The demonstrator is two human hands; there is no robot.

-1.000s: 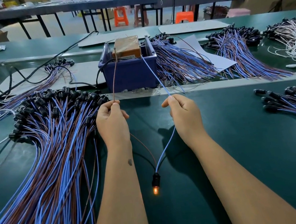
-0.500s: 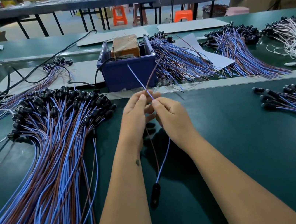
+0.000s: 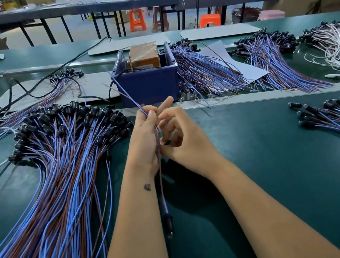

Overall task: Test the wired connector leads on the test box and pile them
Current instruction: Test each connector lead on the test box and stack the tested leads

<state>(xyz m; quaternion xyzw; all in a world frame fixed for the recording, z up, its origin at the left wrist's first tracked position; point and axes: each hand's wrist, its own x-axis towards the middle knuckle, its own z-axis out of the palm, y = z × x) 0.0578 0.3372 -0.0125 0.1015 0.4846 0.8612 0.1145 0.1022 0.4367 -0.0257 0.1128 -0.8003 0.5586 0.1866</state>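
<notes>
- Lead [image 3: 163, 188] under test: one blue wire and one brown wire laid side by side, ending in a small black connector [image 3: 168, 226] whose tip is dark.
- Both wires rise from the connector, which hangs above the green counter [image 3: 283, 177] near its front edge, pass through the left hand [image 3: 144, 141], and their free ends slant up and to the left, ending just short of the blue test box [image 3: 147, 83].
- Left hand pinches the two wires together between thumb and curled fingers [image 3: 151, 115].
- Right hand [image 3: 185, 142] sits just beside the left, fingers loosely curled and the forefinger stretched forward; whether it grips the wires cannot be told.
- One lead is in hand.
- One large pile of leads [image 3: 57, 180] fans over the counter's left side, black connectors toward the box.
- One small pile [image 3: 338, 117] lies at the right edge.
- Further bundles lie behind the box; the exact number is unclear.
- One brown block [image 3: 143, 55] stands inside the test box.
</notes>
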